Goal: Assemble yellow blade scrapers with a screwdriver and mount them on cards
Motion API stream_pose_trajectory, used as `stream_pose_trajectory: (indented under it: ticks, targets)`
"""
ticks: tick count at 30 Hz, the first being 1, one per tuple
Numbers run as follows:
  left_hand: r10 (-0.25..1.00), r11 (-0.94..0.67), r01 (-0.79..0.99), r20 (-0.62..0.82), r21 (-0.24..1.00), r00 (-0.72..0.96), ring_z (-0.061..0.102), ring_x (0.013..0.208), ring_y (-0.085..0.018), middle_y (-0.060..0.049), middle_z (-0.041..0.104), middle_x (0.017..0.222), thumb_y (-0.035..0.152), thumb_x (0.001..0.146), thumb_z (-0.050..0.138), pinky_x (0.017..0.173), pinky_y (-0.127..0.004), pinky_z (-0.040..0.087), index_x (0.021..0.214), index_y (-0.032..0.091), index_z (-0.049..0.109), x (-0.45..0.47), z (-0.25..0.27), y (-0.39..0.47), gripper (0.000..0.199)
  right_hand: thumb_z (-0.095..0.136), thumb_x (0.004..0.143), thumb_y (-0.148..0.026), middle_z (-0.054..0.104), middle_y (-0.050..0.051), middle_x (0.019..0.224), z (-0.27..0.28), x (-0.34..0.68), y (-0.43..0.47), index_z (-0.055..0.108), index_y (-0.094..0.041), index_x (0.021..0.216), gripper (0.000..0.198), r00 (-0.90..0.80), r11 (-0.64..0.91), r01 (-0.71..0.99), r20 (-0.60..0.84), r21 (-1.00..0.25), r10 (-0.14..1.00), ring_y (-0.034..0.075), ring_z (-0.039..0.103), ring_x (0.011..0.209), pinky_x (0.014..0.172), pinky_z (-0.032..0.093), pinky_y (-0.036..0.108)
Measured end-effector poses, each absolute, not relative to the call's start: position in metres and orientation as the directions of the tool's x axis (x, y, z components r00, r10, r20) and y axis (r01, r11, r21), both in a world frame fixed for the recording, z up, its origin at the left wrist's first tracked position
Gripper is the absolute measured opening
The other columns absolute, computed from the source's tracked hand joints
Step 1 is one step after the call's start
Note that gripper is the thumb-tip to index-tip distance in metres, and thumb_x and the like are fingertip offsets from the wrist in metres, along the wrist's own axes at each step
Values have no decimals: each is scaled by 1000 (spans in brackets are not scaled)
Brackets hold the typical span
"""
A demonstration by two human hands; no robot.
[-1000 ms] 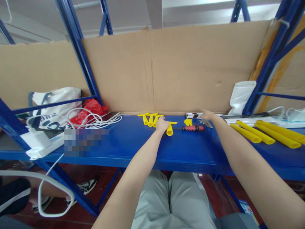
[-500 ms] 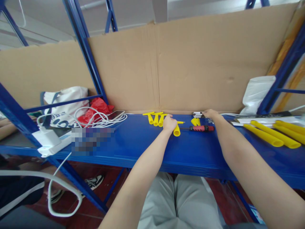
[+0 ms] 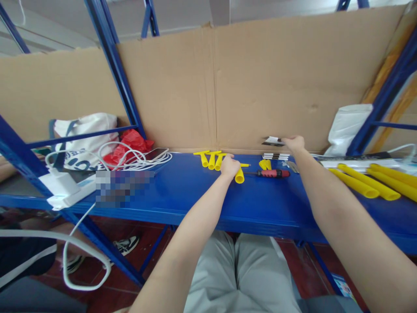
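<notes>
My left hand (image 3: 230,166) is closed over a yellow T-shaped plastic piece (image 3: 239,176), its tube end toward me and resting low over the table; the fingers partly hide it. Several like yellow T-shaped pieces (image 3: 204,160) lie in a row just left of it. Up off the table, my right hand (image 3: 295,143) pinches a flat black-and-white packet (image 3: 273,141) by its right end. Below that is a pile of similar flat packets (image 3: 275,156). Small yellow parts (image 3: 265,164) and a red-and-black screwdriver (image 3: 273,173) lie between the hands.
Small metal parts (image 3: 289,164) sit under my right wrist. Long yellow tubes (image 3: 356,182) lie on the right, near a white bag (image 3: 350,126). At left are coiled white cables (image 3: 153,161), a power strip (image 3: 71,193) and a tote bag (image 3: 87,145). Cardboard (image 3: 260,87) stands behind the blue table (image 3: 189,191).
My right hand has risen from the pile with a flat packet in its fingers, baring the packets below. My left hand stays on the yellow piece. The view has shifted slightly.
</notes>
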State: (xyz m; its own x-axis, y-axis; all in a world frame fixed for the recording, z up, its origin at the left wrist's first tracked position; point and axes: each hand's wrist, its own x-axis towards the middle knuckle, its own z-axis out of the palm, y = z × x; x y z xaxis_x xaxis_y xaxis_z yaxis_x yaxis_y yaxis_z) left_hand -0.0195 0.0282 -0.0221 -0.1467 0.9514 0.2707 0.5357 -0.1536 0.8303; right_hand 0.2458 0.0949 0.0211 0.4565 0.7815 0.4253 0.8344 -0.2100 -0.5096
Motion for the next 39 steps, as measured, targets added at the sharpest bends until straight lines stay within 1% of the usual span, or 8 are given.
stream_pose_trajectory:
  ticks: [4,8,16,20,23,26,29,39]
  targets:
    - [948,-168,517,282,839,-149,63,101,-19,-8,68,104,7,75,53,86,-27,46,108,17,59,-19,-22,28,35,56,82,-29,63,19,107,44,234,87,51,-6,123,47,589,-20,584,407,-811,698,24,62,96,74,52,33]
    - [945,-175,504,288,846,-154,63,99,-19,-8,69,102,6,76,53,84,-26,46,108,15,59,-18,-20,28,34,58,82,-23,63,15,105,61,219,73,47,-9,120,43,581,253,308,392,-917,713,17,64,90,69,51,26]
    - [937,-203,497,315,844,-151,63,98,-19,-9,69,103,5,75,52,82,-25,46,109,13,59,-19,-18,24,35,51,86,-26,65,8,101,61,192,34,53,-19,99,15,458,380,232,445,-896,769,16,63,95,73,51,26]
    - [934,-201,468,312,861,-173,64,96,-19,-9,69,102,6,77,52,83,-26,47,109,14,60,-18,-15,22,34,53,84,-24,64,10,110,34,180,15,47,-18,110,27,480,304,181,354,-935,802,16,62,101,76,52,26]
    - [924,-257,409,346,876,-161,64,93,-18,-7,70,97,9,78,54,84,-27,47,103,14,63,-17,-13,20,27,61,77,-23,63,11,108,12,178,13,47,-16,105,32,488,267,172,317,-948,813,16,62,98,80,52,27]
    - [887,-410,301,453,861,-87,64,93,-19,-8,70,93,19,79,59,86,-29,46,89,13,67,-14,-10,16,14,68,69,-24,63,8,98,1,178,20,48,-17,95,33,498,378,182,417,-908,761,17,62,93,84,51,32]
    - [846,-528,194,532,827,34,64,89,-19,-9,70,89,30,81,61,87,-32,46,81,14,68,-12,-9,11,18,72,64,-27,62,5,90,-2,176,25,48,-19,90,37,452,487,233,537,-842,712,17,62,88,84,50,36]
    - [775,-630,59,622,774,111,64,83,-17,-6,71,86,33,79,64,81,-28,46,80,15,70,-10,-10,12,19,73,62,-35,60,3,85,-5,166,19,46,-19,94,45,331,547,299,623,-782,709,16,60,76,75,50,33]
